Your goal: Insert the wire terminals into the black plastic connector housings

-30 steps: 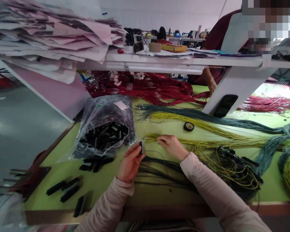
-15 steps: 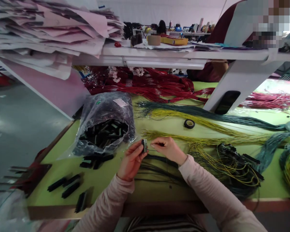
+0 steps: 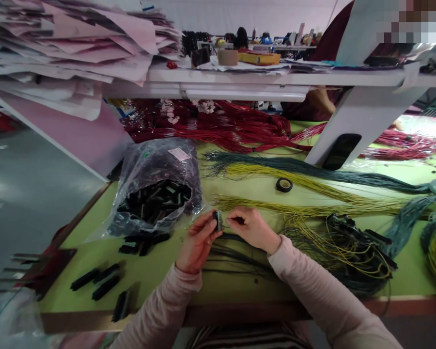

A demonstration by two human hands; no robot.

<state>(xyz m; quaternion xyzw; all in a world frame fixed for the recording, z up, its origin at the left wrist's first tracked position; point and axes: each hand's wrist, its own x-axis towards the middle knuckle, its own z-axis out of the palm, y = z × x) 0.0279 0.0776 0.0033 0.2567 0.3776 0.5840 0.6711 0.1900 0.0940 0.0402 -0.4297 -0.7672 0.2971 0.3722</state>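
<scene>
Between the fingers and thumb of my left hand (image 3: pixel 199 238) is a black connector housing (image 3: pixel 217 220), held upright with its pale slotted face toward the right. My right hand (image 3: pixel 252 227) pinches a thin dark wire (image 3: pixel 226 223), whose end reaches close to that face; whether it enters a slot is too small to tell. Below my hands, dark wires (image 3: pixel 236 252) run across the green table. To the left, an open clear plastic bag (image 3: pixel 160 165) holds many black connector housings (image 3: pixel 156 198). More loose housings (image 3: pixel 105 286) lie toward the table's front left.
Yellow wires (image 3: pixel 312 209) and dark green wires (image 3: pixel 312 173) stretch rightward, with a roll of black tape (image 3: pixel 284 184) between. Wired connectors (image 3: pixel 359 242) are heaped at right. Behind are red wire bundles (image 3: pixel 240 123) and a white shelf (image 3: pixel 240 77). A person's arm (image 3: pixel 321 99) shows behind.
My right hand has come slightly left, bringing the wire closer to the connector housing. My left hand keeps its hold almost in place. The view has shifted a little.
</scene>
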